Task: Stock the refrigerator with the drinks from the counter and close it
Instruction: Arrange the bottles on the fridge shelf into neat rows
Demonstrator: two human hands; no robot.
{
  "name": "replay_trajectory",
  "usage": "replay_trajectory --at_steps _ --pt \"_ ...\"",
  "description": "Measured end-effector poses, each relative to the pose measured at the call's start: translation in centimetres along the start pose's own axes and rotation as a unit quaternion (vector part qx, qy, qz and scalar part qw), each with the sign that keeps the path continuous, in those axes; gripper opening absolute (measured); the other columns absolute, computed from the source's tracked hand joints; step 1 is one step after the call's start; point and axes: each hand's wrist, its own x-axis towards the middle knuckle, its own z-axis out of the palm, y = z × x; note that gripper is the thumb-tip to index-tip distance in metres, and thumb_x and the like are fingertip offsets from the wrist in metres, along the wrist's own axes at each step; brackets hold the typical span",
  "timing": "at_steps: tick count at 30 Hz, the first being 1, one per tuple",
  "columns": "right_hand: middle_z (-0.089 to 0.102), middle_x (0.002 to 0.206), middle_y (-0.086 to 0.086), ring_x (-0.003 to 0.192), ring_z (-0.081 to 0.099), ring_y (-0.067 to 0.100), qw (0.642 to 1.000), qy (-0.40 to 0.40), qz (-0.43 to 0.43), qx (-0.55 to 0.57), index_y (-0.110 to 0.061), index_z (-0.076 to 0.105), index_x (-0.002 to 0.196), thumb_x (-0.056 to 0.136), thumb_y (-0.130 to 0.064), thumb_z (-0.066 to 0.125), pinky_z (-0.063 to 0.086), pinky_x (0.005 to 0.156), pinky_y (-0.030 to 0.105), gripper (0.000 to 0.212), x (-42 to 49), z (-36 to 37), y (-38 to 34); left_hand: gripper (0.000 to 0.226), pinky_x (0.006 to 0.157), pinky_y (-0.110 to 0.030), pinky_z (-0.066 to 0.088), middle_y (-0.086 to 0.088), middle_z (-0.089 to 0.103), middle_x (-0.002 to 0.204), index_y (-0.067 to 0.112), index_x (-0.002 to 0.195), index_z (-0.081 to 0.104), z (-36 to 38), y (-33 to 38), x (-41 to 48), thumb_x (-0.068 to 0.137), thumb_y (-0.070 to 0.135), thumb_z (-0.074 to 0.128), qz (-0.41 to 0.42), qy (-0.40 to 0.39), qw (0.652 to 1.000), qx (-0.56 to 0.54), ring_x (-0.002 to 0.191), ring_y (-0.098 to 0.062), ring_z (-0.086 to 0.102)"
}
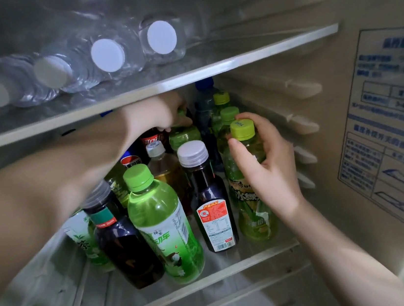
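Observation:
I look into an open refrigerator. Its lower glass shelf [236, 264] carries many upright drink bottles. My right hand [267, 167] grips the neck of a green tea bottle [252, 210] with a yellow-green cap, standing at the right of the shelf. Further back, under the upper shelf, my left hand [157, 115] holds the top of another green bottle [184, 136]. In front stand a light green tea bottle [164, 224], and two dark bottles [212, 202] [122, 240]. Cola bottles [152, 136] stand behind.
The upper glass shelf [210, 69] holds several clear water bottles [108, 57] lying on their sides, white caps facing out. The right inner wall has shelf ribs [302, 126] and a blue printed label [392, 122]. Bare shelf lies at the front right.

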Motion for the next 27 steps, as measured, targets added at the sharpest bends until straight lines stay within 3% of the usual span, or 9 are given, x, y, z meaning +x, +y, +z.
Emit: replay_trajectory --at_steps 4,8,11,14,18,20,27 --pt "0.062 0.111 -0.022 0.107 0.058 -0.001 1.0 0.002 0.007 0.014 -0.03 0.056 0.118 0.086 -0.029 0.059 0.046 0.093 0.023 0.032 0.0 0.0 0.1 0.022 0.035 -0.009 0.035 0.0 0.056 0.057 0.008 0.106 0.06 0.0 -0.6 0.2 0.09 0.022 0.064 0.04 -0.002 0.999 -0.035 0.04 -0.006 0.05" --pt "0.063 0.111 -0.017 0.108 0.058 0.001 0.999 -0.001 0.014 0.031 -0.024 0.057 0.118 0.086 -0.027 0.059 0.046 0.094 0.025 0.032 0.0 -0.2 0.1 0.026 0.058 -0.025 0.042 -0.012 0.067 0.091 0.007 0.11 0.064 0.0 -1.4 0.0 0.087 0.019 0.067 0.083 0.004 0.996 -0.041 0.07 -0.022 0.056" --pt "0.064 0.113 -0.011 0.108 0.059 0.004 0.999 -0.009 0.016 0.03 -0.02 0.057 0.121 0.086 -0.026 0.059 0.047 0.096 0.03 0.035 0.1 -0.2 0.0 0.027 0.071 -0.027 0.037 -0.006 0.063 0.112 0.013 0.113 0.065 0.1 -1.9 0.0 0.087 0.02 0.067 0.106 0.009 0.993 -0.044 0.091 -0.021 0.055" --pt "0.064 0.113 -0.012 0.108 0.058 0.002 0.999 -0.011 0.013 0.033 -0.022 0.057 0.121 0.086 -0.026 0.059 0.046 0.095 0.025 0.035 0.0 -0.2 -0.1 0.03 0.071 -0.019 0.03 -0.001 0.06 0.117 0.016 0.116 0.064 0.2 -2.2 0.1 0.087 0.023 0.067 0.113 0.02 0.992 -0.042 0.094 -0.013 0.05" --pt "0.062 0.111 -0.019 0.106 0.058 -0.001 0.999 -0.008 0.004 0.035 -0.024 0.056 0.119 0.086 -0.027 0.059 0.045 0.092 0.02 0.034 0.0 -0.2 0.1 0.049 0.084 -0.032 0.046 -0.007 0.059 0.122 0.019 0.124 0.057 0.6 -1.9 0.1 0.082 0.039 0.071 0.087 -0.009 0.996 0.021 0.101 -0.024 0.056" --pt "0.062 0.11 -0.02 0.105 0.058 -0.001 1.0 -0.005 -0.004 0.03 -0.024 0.056 0.119 0.085 -0.03 0.058 0.045 0.092 0.02 0.034 0.0 -0.2 0.2 0.057 0.09 -0.042 0.048 -0.01 0.057 0.125 0.017 0.125 0.054 0.9 -1.6 0.1 0.076 0.034 0.077 0.084 -0.027 0.995 0.043 0.107 -0.03 0.056" --pt "0.063 0.109 -0.018 0.104 0.059 -0.001 0.999 0.002 -0.012 0.043 -0.022 0.057 0.118 0.085 -0.025 0.059 0.045 0.09 0.017 0.033 -0.1 -0.1 0.4 0.066 0.094 -0.042 0.047 -0.008 0.055 0.13 0.02 0.126 0.053 0.7 -2.1 -0.3 0.068 0.03 0.083 0.095 -0.024 0.995 0.007 0.112 -0.027 0.054"
